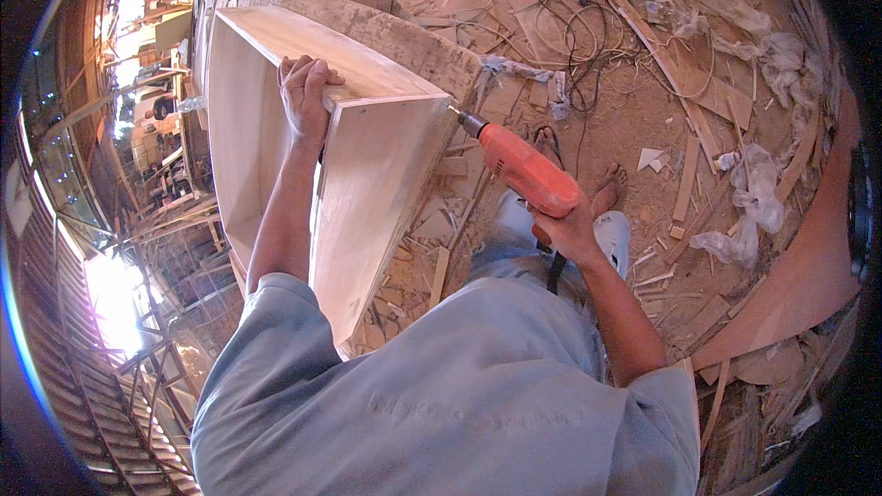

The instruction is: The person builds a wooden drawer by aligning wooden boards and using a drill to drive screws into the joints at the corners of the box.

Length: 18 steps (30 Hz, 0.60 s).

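A pale wooden box frame [377,161], open on its left side, stands in front of me on a low worn board. My left hand [305,96] grips the edge of its upper panel near the corner, fingers bent over the top. In my right hand [568,225] is an orange power drill [524,170], held by its handle and pointing up and left. The drill's bit meets the right end of the panel joint, at the box's corner. Small dark marks show along that joint. My right fingers are partly hidden behind the handle.
Wood offcuts [689,179], tangled cables [579,23] and crumpled clear plastic [758,193] litter the dirt floor. Beneath the box lies a worn board [404,37]. A large curved brown sheet [781,285] lies at the right. My feet [609,188] are close below the drill.
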### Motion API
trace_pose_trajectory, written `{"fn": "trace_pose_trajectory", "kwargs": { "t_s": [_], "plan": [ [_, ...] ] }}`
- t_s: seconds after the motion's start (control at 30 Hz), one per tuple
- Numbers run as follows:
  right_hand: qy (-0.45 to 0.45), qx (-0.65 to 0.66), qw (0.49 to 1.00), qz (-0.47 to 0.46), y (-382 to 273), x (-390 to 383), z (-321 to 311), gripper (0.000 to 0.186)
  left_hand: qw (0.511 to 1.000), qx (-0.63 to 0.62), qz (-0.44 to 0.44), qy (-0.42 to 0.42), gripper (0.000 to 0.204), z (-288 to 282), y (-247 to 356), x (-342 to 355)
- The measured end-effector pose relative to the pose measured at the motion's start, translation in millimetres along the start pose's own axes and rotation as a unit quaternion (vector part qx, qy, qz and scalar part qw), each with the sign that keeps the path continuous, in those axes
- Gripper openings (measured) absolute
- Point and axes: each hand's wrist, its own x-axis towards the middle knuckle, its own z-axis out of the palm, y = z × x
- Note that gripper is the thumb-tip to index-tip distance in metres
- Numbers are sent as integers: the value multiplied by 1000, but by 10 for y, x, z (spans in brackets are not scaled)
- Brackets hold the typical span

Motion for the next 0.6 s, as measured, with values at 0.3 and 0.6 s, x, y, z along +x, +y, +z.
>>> {"fn": "trace_pose_trajectory", "kwargs": {
  "t_s": [0.3,0.6],
  "plan": [
    [8,-82,993,-82,-20,72,-10,37,1000,5,-8,-3,42,0,-97,-11],
    [-2,-62,996,-65,19,126,9,36,1000,-17,-22,-6,43,9,-136,-27]
  ]
}}
